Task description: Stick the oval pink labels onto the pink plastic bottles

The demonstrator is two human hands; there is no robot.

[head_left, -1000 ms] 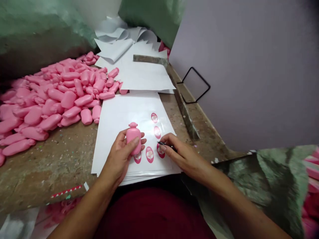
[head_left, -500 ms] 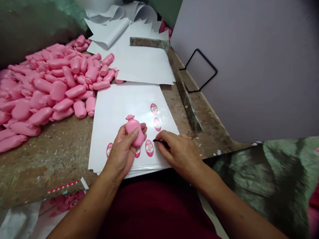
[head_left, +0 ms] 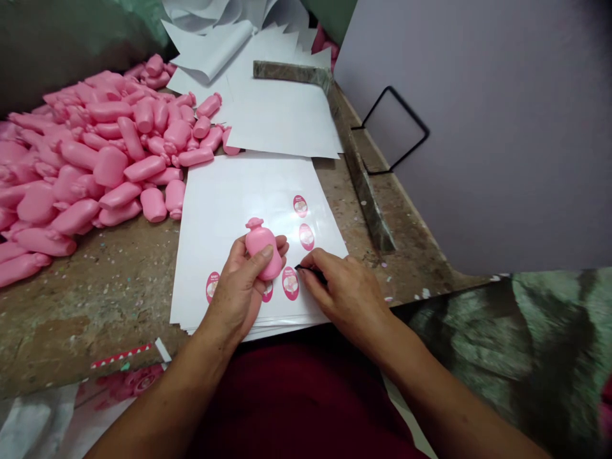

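In my left hand [head_left: 239, 280] lies a small pink plastic bottle [head_left: 262, 245], my thumb pressed over its front and its frilled top pointing away from me. My right hand [head_left: 342, 284] pinches a thin black pointed tool [head_left: 310, 273]; its exact kind is hidden by the fingers. The tool's tip is by the upper right edge of an oval pink label [head_left: 290, 284] on a white sticker sheet [head_left: 224, 191]. Two more oval labels, one being the upper label [head_left: 300, 206], sit farther up the sheet. Others show beside and partly under my left hand.
A large heap of pink bottles [head_left: 109, 167] covers the table's left side. Behind the sheet lie loose white papers [head_left: 287, 118]. A raised strip [head_left: 366, 191] runs along the right, near a black wire frame [head_left: 396, 131] and a pale panel [head_left: 488, 127].
The view has shifted slightly, moving the scene a little. Both hands keep nearly the same pose over the sheet, the bottle in the left and the black tool in the right.
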